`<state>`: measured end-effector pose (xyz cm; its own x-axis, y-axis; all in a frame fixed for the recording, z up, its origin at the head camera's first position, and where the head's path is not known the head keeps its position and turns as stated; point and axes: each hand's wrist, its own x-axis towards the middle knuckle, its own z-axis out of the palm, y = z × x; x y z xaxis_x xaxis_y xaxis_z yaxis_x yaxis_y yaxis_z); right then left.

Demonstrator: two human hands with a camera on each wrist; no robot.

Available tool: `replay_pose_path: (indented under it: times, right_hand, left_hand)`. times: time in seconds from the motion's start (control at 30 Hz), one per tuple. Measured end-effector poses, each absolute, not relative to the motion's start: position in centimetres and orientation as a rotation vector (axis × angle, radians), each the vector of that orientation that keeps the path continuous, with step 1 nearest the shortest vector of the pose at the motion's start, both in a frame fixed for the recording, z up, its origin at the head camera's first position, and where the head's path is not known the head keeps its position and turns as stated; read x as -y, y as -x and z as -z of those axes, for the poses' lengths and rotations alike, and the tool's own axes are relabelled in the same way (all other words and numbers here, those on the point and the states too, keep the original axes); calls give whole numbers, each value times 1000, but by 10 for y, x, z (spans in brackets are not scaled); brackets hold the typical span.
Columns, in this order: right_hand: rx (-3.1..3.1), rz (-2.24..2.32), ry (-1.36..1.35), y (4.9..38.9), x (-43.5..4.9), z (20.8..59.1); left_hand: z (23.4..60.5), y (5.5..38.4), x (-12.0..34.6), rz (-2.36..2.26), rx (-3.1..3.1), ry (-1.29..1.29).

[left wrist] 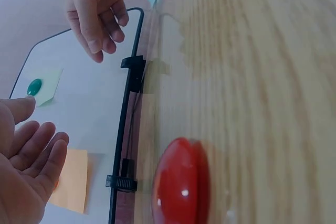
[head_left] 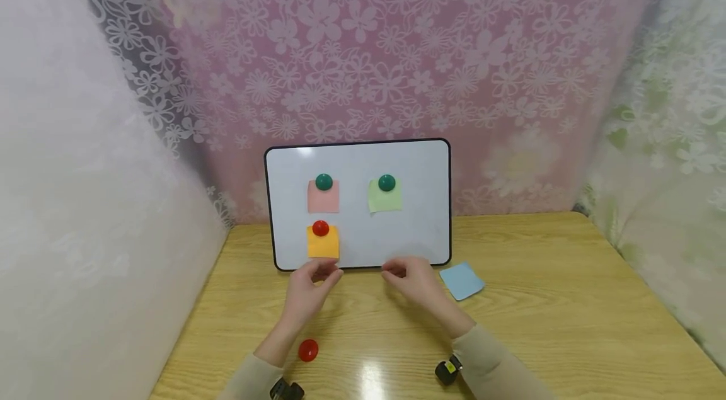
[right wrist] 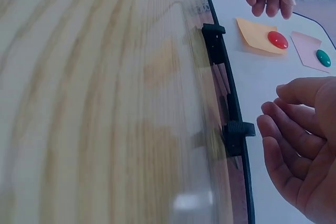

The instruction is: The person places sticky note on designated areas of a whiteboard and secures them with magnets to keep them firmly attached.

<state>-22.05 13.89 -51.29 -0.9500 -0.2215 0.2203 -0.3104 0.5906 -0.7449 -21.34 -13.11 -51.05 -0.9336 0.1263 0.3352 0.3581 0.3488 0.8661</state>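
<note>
A small whiteboard [head_left: 363,211] with a black frame stands upright at the back of the table. On it, a pink sticky note [head_left: 324,201] and a light green sticky note [head_left: 386,200] hang under green magnets, and an orange sticky note [head_left: 323,247] under a red magnet [head_left: 320,228]. My left hand [head_left: 308,290] hovers by the board's lower edge, below the orange note, its fingers relaxed around nothing. My right hand [head_left: 418,283] hovers farther right along that edge, loosely bent and likewise holding nothing. Right of it, a blue sticky note [head_left: 462,281] lies on the table.
A loose red magnet [head_left: 308,350] lies on the wooden table [head_left: 567,299] beside the left forearm. Black clip feet [right wrist: 239,132] grip the board's lower frame. A flower-patterned curtain [head_left: 397,60] hangs behind, and a white wall [head_left: 102,198] rises on the left.
</note>
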Motion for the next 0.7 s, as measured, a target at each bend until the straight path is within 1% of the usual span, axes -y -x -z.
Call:
replay_pose_path:
  times: [0.23,0.4,0.7]
  right_hand:
    - [2757,-1234,-451,216,-155,513]
    - [2797,-1179,-502,209,-166,507]
    - [2834,-1128,-463,200,-192,506]
  left_hand:
    - [511,206,137,1611,2501,478]
    - [512,201,143,1543,2559,547]
    - [519,205,159,1361,2611,667]
